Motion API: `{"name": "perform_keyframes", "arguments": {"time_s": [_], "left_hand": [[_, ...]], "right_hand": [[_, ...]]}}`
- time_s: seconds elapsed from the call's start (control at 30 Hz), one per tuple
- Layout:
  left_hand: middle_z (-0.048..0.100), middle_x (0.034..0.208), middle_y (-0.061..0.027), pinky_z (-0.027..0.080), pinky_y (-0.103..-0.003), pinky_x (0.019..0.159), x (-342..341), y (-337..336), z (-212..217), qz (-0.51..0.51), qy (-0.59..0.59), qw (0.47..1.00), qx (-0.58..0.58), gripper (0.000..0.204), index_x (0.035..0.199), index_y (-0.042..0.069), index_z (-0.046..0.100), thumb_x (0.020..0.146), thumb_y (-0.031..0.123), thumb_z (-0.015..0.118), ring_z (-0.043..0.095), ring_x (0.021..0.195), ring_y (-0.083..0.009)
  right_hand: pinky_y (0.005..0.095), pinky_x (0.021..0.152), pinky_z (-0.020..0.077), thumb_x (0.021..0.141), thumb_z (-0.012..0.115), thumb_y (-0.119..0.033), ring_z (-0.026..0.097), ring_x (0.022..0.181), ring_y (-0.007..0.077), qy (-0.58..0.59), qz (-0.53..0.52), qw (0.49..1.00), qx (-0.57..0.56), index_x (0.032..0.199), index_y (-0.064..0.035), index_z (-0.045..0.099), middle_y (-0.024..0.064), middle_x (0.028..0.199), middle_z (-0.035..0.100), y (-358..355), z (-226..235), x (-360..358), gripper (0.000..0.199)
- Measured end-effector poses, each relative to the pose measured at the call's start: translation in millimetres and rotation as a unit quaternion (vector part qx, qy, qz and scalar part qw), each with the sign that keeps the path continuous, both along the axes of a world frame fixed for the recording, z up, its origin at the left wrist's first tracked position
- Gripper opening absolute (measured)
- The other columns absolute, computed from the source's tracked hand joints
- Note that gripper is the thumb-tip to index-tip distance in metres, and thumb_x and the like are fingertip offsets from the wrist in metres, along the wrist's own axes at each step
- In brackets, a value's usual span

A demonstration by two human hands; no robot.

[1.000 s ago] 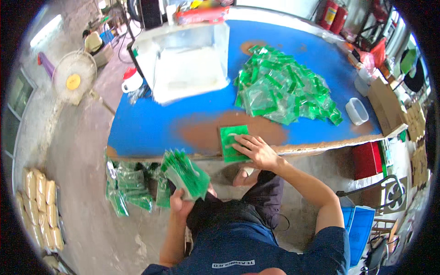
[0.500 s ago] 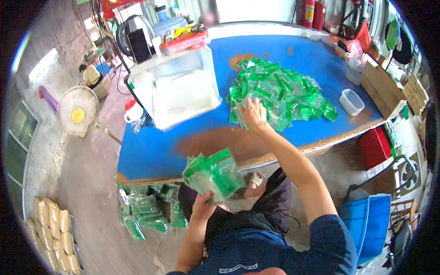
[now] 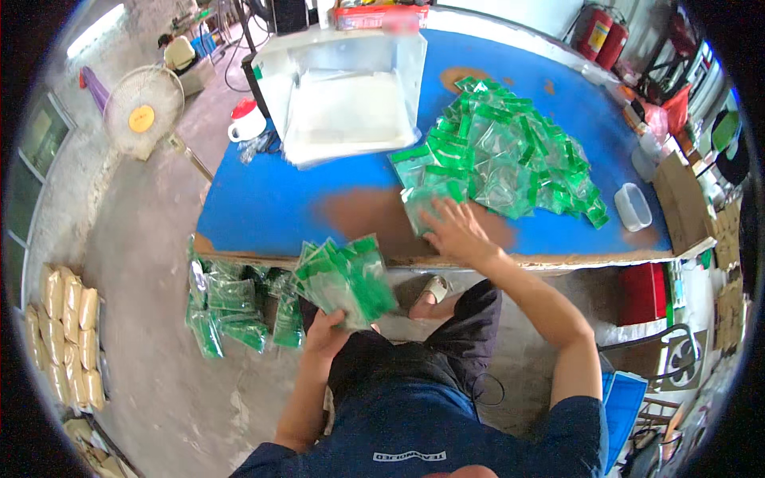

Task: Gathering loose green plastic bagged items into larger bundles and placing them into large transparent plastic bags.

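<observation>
plastic packets (image 3: 347,279), flat; scuffed tabletop (image 3: 271,199)

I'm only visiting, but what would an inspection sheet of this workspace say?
Surface: blue tabletop, with brown patches.
Handled things: loose pile of green-and-clear plastic bags; fanned stack of similar bags.
Clutter: red-topped white mug; clear plastic tub.
Hands: left hand grips the fanned stack; right hand, fingers extended, touches a bag at the pile's near edge.
Cables: thin dark cord loops beside the trousers.
Surroundings: fan; red fire extinguishers; stacked tan packages.
</observation>
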State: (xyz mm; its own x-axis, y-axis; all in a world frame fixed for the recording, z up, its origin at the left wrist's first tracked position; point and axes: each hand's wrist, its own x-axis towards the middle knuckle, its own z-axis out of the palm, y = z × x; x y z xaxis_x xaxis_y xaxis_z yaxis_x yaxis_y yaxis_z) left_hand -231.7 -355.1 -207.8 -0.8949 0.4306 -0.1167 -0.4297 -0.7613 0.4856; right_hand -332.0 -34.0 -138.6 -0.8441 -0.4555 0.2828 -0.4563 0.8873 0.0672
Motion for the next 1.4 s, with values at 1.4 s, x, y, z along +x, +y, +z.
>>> {"name": "perform_keyframes", "arguments": {"time_s": [1.4], "left_hand": [[0.053,0.136,-0.0178,0.034,-0.05,0.112,-9,10,-36,0.075,-0.068,0.994,0.043,0.057,0.139,-0.002,0.041,0.088,0.015,0.06,0.049,0.127,-0.0356]], "right_hand": [[0.0515,0.102,0.0397,0.09,0.06,-0.019,0.053,0.116,0.0386,-0.114,0.154,0.959,-0.211,0.128,-0.0023,0.055,0.0192,0.12,0.06,-75,-2,30,0.042]]}}
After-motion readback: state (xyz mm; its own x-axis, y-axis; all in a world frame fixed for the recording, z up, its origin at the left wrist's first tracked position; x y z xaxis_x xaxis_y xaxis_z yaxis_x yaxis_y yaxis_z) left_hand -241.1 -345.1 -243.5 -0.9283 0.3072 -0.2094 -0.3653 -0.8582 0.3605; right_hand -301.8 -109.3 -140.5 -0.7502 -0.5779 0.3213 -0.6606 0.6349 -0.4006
